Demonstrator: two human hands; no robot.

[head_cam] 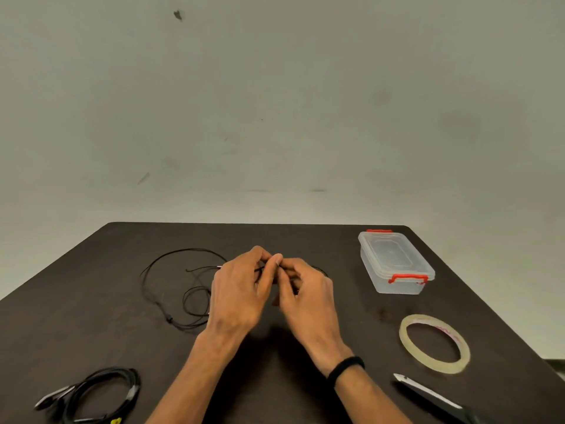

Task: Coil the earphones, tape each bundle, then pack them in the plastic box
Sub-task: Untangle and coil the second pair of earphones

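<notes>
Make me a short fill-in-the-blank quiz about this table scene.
1. Both hands pinch a thin black ____.
2. The clear box has its lid ____.
3. The tape roll lies between the box and the ____.

Missing words: cord; on; scissors

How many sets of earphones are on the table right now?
2. One black cable lies loose at the middle left, its end pinched by the left hand and right hand. One coiled bundle sits at the near left corner. The closed box looks empty.
</notes>
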